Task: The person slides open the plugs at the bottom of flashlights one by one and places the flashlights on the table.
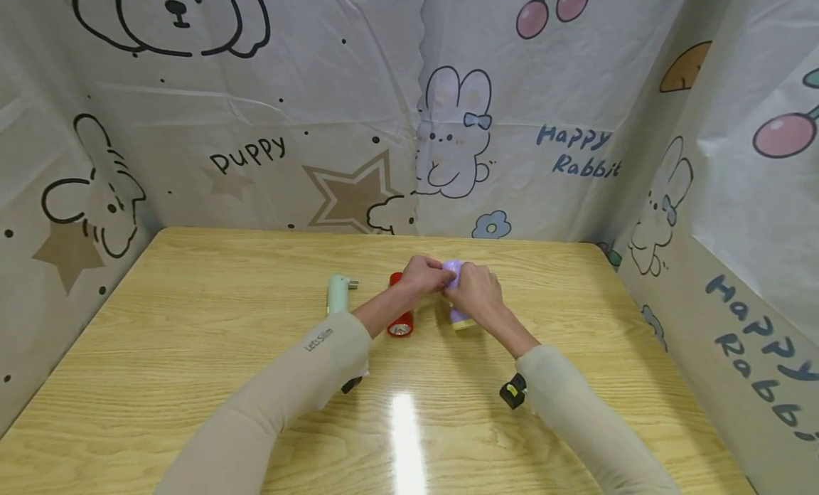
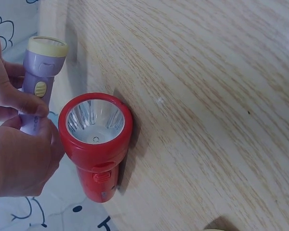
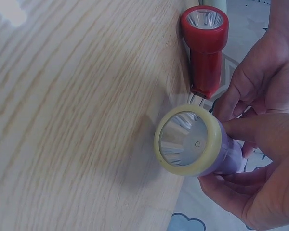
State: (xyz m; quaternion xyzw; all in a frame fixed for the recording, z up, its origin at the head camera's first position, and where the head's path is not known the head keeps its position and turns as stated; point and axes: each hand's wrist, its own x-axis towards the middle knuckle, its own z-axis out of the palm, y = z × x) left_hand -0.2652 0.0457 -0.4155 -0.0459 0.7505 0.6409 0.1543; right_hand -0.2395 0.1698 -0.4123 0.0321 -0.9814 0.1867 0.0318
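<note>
Both hands are on a purple flashlight (image 1: 455, 316) with a pale yellow head, tilted above the table. My right hand (image 1: 476, 292) grips its body, the thumb lying near the yellow switch in the left wrist view. At the tail end my left hand (image 1: 425, 276) pinches with curled fingers, which hide that end. The lens of the purple flashlight (image 3: 185, 139) faces the camera in the right wrist view. Under the left forearm, a red flashlight (image 1: 400, 326) lies on the table, partly covered by it. Two metal prongs (image 3: 197, 99) show at its tail.
A mint green flashlight (image 1: 338, 294) with metal prongs at one end lies left of the red one, partly behind the left sleeve. The wooden table (image 1: 224, 324) is bounded by printed white cloth (image 1: 256, 97) at the back and sides.
</note>
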